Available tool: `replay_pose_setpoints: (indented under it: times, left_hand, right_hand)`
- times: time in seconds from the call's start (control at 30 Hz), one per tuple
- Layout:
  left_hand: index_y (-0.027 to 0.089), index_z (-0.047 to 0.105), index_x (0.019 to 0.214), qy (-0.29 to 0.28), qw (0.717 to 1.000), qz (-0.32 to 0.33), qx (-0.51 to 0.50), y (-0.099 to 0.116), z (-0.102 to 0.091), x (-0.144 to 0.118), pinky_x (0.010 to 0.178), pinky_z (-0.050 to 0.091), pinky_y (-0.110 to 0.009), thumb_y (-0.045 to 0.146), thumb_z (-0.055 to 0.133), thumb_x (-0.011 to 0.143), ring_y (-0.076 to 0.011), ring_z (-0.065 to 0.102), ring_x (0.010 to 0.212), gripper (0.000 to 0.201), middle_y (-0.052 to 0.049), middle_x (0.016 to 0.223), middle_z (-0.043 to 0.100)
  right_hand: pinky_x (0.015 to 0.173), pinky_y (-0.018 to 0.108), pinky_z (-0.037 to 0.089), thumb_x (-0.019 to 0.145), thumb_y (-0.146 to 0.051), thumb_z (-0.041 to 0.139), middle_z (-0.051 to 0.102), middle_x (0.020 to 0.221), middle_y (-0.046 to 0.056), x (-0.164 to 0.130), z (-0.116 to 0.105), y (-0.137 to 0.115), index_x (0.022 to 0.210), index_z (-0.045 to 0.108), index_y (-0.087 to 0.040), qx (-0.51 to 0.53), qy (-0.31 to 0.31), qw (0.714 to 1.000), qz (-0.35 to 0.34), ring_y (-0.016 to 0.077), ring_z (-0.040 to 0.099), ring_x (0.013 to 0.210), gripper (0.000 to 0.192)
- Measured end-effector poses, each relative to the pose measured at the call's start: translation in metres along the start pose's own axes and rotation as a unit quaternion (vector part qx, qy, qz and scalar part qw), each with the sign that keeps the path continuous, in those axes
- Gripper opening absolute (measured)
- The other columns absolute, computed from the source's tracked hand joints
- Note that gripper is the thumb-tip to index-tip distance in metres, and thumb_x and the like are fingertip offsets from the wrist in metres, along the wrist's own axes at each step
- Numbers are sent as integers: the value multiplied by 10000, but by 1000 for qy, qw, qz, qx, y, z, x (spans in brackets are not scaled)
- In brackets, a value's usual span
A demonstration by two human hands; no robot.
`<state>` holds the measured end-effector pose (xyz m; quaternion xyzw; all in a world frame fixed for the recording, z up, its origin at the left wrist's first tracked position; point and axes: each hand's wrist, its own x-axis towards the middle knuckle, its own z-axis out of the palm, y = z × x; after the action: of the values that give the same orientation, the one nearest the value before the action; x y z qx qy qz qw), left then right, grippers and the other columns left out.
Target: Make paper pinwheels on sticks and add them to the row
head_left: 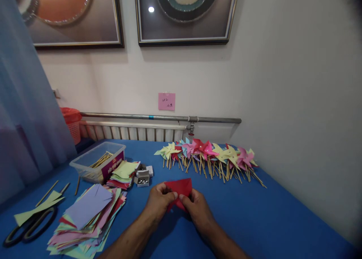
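A piece of red paper [183,185] is held up between both hands over the blue table, its edges partly folded or bent. My left hand [161,199] pinches its left side, the thumb pressed on the front. On the right side my right hand [196,206] grips it in the same way, the two thumbs close together. The fingers behind the paper are hidden. Small boxes of metal pins [143,180] stand just beyond the left hand, beside a stack of cut paper squares [124,172].
Paper pinwheels on sticks [203,153] lie in a row at the back. At left are a plastic tub [82,164] of sticks, a larger pile of coloured paper [87,210] and scissors [36,225] under paper strips. A wall borders the blue table [254,221].
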<state>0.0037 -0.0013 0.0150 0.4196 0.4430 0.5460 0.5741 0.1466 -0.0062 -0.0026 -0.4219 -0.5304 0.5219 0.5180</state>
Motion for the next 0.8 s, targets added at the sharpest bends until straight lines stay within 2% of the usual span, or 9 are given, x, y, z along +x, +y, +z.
replay_pose_setpoints:
  times: [0.17, 0.27, 0.43, 0.6, 0.7, 0.8]
  left_hand:
    - [134, 646, 692, -32, 999, 3, -13, -5, -4, 3, 527, 409, -229, 274, 779, 529, -114, 539, 506, 252, -13, 592, 639]
    - [142, 631, 713, -29, 1000, 3, -4, -8, -7, 5, 515, 401, -218, 245, 767, 514, -100, 512, 481, 262, 11, 574, 623]
    - [149, 615, 712, -49, 996, 25, 70, -7, -9, 6, 472, 334, -192, 179, 703, 529, -68, 430, 447, 206, 48, 537, 565]
    - [148, 619, 744, -75, 986, 40, 147, 0, -9, 0, 457, 297, -189, 157, 633, 592, -66, 410, 462, 153, 54, 559, 541]
    - [155, 630, 770, -90, 983, 33, 157, 2, -10, -2, 449, 294, -192, 148, 628, 604, -70, 408, 457, 166, 60, 559, 534]
    - [154, 634, 751, -82, 986, 39, 137, 0, -11, -1, 462, 308, -189, 150, 645, 593, -69, 418, 462, 159, 58, 557, 544]
  right_hand:
    - [688, 301, 513, 774, -327, 678, 762, 816, 58, -3, -1, -2, 984, 742, -136, -22, -37, 999, -1, 220, 679, 756, 292]
    - [654, 280, 491, 773, -280, 655, 758, 802, 46, -6, 1, -5, 979, 743, -129, -47, -40, 998, 1, 203, 660, 717, 271]
    - [674, 287, 476, 763, -282, 656, 759, 825, 49, -6, 3, -8, 970, 751, -132, -61, -40, 997, 3, 210, 643, 734, 272]
    - [631, 274, 442, 744, -255, 641, 737, 773, 38, -4, 0, -5, 900, 749, -135, -93, -39, 995, 2, 180, 595, 661, 225]
    - [642, 274, 436, 739, -244, 636, 735, 771, 31, -5, 0, -8, 883, 756, -143, -118, -40, 992, -5, 182, 592, 672, 213]
    - [657, 277, 440, 752, -271, 651, 733, 804, 35, -6, -1, -11, 925, 749, -142, -91, -51, 995, -8, 183, 596, 694, 237]
